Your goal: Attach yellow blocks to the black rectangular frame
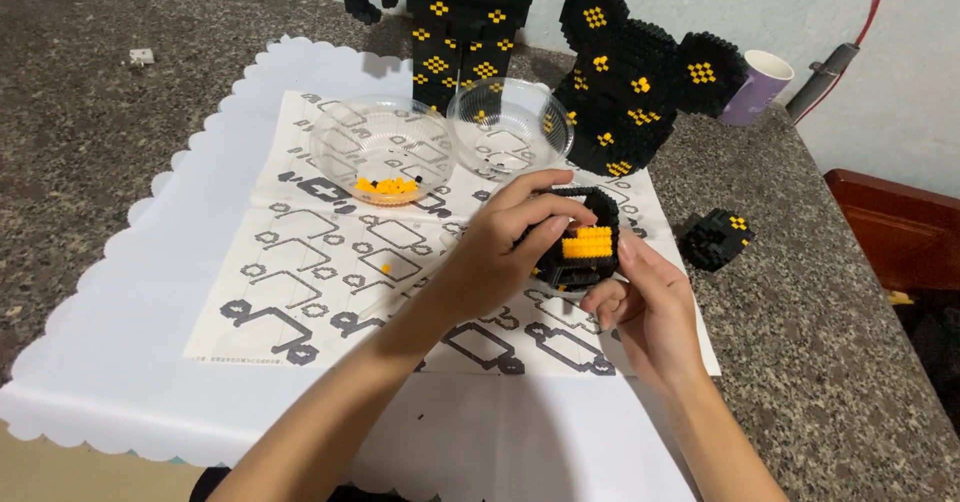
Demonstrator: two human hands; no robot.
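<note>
- So, two hands in view: left hand [500, 247] and right hand [645, 307], both wrapped around one small block piece [580, 242], black with a yellow strip on its face.
- Two clear plastic bowls at the back of the sheet: left bowl [340, 142] with a little heap of yellow bits plus a few black ones, right bowl [520, 102] looking pretty much bare.
- One instruction sheet [300, 282] with grey diagrams, spread on one white scalloped mat [130, 342], all on a speckled stone counter [820, 332].
- One loose yellow bit [386, 268] lying alone on the sheet.
- Left fingers [545, 202] curled over the top and near side of the block piece, clamped on it, not spread.
- Right fingers [610, 297] bent in under the lower right edge, thumb up against the side by the yellow strip; also gripping.
- Block piece sits between the two hands, lifted just above the sheet's right half.
- Behind: one big black-and-yellow block head with round ears [640, 87], one block body with legs [465, 22], one small block chunk [715, 237] off to the right on the counter.
- One purple cup [755, 87] by the wall.
</note>
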